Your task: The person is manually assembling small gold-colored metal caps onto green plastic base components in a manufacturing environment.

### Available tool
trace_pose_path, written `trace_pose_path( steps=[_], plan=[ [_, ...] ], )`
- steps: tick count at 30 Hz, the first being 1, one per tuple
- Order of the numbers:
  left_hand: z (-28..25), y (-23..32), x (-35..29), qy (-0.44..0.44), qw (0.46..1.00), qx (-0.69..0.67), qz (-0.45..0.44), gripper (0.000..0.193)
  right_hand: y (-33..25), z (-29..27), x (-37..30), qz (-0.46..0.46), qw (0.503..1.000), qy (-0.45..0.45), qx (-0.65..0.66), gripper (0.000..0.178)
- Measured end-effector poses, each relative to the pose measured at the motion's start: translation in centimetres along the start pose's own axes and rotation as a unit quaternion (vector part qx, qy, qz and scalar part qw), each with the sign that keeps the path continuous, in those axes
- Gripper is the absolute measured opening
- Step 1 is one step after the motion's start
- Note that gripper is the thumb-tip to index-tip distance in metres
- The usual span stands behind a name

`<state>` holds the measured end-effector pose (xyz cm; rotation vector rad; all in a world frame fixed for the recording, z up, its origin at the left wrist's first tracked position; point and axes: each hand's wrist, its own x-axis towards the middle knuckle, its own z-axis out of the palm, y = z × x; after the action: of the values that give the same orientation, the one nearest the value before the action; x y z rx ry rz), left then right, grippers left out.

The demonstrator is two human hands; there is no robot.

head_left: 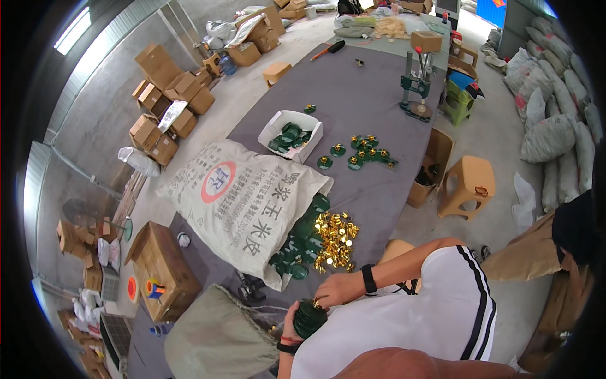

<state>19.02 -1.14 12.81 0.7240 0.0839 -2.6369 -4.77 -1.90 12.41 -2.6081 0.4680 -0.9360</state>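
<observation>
At the table's near edge, my left hand (289,325) is wrapped round a stack of round dark green discs (309,319). My right hand (339,288) is closed at the top of that stack, its fingertips pinching a small gold fitting (319,303). Just beyond my hands lies a heap of shiny gold fittings (336,243). Beside it, loose green discs (304,243) spill from under a printed white woven sack (246,196). Farther off, a white box (265,140) holds more green discs, and several discs with gold fittings (369,151) lie to its right.
A green hand press (416,88) stands at the table's far right. To the left are a wooden box (165,271) with a tape roll and a grey-green cloth bag (218,335). An orange stool (467,183) and an open carton (435,161) stand right of the table.
</observation>
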Motion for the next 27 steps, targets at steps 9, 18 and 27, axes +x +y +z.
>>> trace_pose_path(
  steps=[9,18,27],
  plan=[
    [1.1,-1.1,-0.2,0.150,0.967,0.198,0.065,0.048,0.2,1.1,-0.7,0.005,1.000,-0.010,0.018,0.016],
    [0.2,-1.4,0.2,0.133,0.929,0.324,0.120,0.044,-1.3,1.8,-1.1,0.175,0.972,-0.148,0.051,0.017],
    [1.3,-1.9,0.1,0.132,0.967,0.205,0.070,0.054,-0.4,-0.1,-1.5,0.029,0.999,0.001,-0.038,0.015]
  ],
)
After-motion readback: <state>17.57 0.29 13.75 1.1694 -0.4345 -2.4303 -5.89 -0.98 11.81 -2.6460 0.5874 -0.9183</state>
